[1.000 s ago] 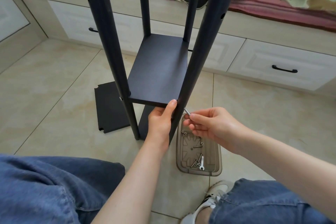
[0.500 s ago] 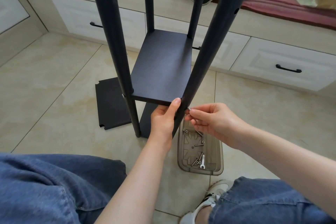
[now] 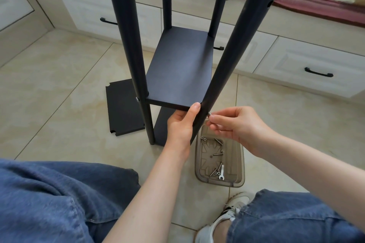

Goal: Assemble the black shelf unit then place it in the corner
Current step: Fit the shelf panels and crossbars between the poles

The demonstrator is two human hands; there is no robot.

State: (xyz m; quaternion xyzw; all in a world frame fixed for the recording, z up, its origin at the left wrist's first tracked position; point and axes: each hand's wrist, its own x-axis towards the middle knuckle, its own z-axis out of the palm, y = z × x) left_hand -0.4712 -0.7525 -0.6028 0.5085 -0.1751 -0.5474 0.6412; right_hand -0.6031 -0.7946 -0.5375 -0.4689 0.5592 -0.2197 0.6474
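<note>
Head view, looking down between two denim-clad knees at a half-built black shelf unit [image 3: 130,45], upright on pale floor tiles just ahead of both hands. Four dark posts rising out of frame, long axes near vertical; one shelf board [image 3: 177,69] fixed between them, a second low near the floor.

Left hand [image 3: 180,126] gripping the near right post [image 3: 234,49] just under the board's front corner, thumb tip against the board edge. Right hand [image 3: 239,126] on the far side of that same post, fingertips pinching a small silver bolt [image 3: 209,113], its tip aimed left at the post's side; impossible to tell whether already in a hole.

Probably next: pushing the bolt sideways, level, across the post's upright axis and into the board corner. Right hand nearer the hole.

Beneath the right hand, a clear plastic tray [image 3: 240,163] holding spare bolts and a small spanner [image 3: 222,173]. Loose black panel [image 3: 123,106] flat on the floor to the left.
</note>
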